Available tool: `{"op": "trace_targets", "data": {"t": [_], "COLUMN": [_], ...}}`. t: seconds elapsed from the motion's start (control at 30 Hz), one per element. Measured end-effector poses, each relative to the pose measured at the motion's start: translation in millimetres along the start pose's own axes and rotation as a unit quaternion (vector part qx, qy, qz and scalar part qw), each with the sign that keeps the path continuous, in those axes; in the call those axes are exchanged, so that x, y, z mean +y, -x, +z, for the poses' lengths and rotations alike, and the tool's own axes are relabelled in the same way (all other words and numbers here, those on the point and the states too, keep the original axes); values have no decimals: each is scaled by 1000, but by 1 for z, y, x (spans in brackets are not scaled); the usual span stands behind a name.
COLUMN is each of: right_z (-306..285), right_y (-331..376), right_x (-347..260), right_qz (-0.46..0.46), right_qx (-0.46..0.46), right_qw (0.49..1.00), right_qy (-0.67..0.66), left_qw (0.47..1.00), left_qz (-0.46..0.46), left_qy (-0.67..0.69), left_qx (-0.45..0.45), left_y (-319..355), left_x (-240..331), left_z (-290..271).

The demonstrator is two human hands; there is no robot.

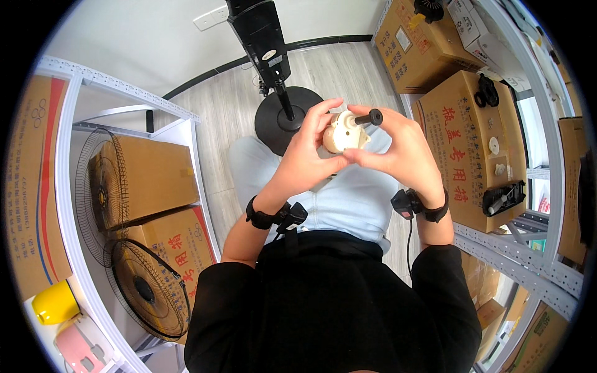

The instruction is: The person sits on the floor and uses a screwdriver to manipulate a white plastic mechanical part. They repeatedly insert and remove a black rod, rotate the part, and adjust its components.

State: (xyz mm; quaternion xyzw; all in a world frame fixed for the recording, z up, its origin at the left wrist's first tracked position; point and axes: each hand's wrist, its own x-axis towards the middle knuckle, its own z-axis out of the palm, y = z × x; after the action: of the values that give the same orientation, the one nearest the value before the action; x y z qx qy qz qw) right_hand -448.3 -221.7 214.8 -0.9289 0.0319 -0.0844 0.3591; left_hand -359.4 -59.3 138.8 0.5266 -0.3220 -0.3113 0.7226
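Note:
Above my lap I hold up a rounded cream plastic housing with both hands. A black stem with a round, knob-like end sticks out of its upper right side. My left hand is closed round the left side, fingers behind and thumb along the lower edge. On the right, my right hand grips the other side, its thumb tip close to the left thumb at the bottom. My fingers hide the back of the housing. Beyond my knees stands a black fan stand on a round black base.
Two black wire fan guards lean against cardboard boxes on the left shelf. A yellow container and a pink plastic part sit lower left. On the right, black parts and small white pieces lie on a cardboard box.

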Motion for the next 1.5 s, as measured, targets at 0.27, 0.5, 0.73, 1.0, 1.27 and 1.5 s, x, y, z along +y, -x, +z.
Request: {"op": "trace_targets", "data": {"t": [0.27,0.5,0.73,1.0,1.27,1.5], "right_z": [2,2,1,0,20,29], "right_y": [1,-2,-4,-5,-10,-12], "right_x": [-4,-4,-5,-4,8,11], "right_qz": [-34,-2,-12,24,28,11], "right_qx": [27,11,19,-11,-4,39], "right_qw": [999,998,995,999,990,979], "right_qy": [-4,-67,-97,-39,-140,-201], "left_qw": [995,996,997,990,990,965], "left_qz": [56,65,62,83,61,41], "left_qy": [-71,-38,-12,-86,125,260], "left_qx": [38,48,47,69,-10,-17], "left_y": [-1,-2,-4,-2,-8,-7], "left_x": [-1,-3,-3,-7,-13,-11], "left_z": [0,1,-1,2,-10,-15]}}
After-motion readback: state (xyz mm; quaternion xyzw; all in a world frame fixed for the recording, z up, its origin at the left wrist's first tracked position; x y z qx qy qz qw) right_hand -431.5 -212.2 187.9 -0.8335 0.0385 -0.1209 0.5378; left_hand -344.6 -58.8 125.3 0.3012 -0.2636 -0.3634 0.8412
